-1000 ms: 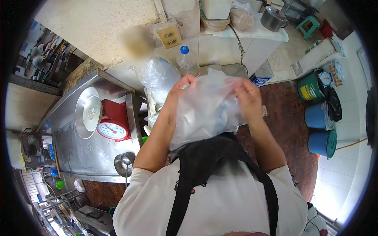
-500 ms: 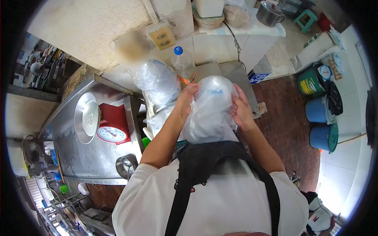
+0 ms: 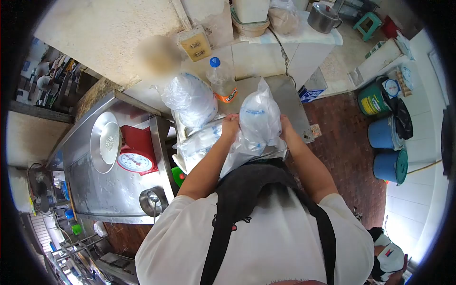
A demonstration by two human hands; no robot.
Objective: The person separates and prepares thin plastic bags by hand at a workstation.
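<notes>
A puffed-up clear plastic bag [image 3: 260, 116] with blue print stands between my two hands over the metal table. My left hand [image 3: 231, 127] grips its left side, with the fingers bent. On the other side my right hand [image 3: 286, 128] is closed on the bag's edge, its fingertips partly hidden behind the plastic. What the bag contains cannot be made out. Flat printed plastic bags [image 3: 202, 142] lie under and beside my left forearm. To the left sits another full plastic bag [image 3: 190, 99], next to a clear bottle [image 3: 221, 80] with a blue cap and orange label.
A red dial scale [image 3: 137, 149] with a metal pan [image 3: 105, 142] stands on the steel counter [image 3: 85, 190] at left, near a small metal pot [image 3: 153, 202]. A lidded pot [image 3: 324, 18] is on the far ledge. Blue bins [image 3: 390, 166] line the right wall.
The bag between my hands has come down and now shows a pointed top and clearer blue print. Both hands have moved lower along its sides, closer to my body.
</notes>
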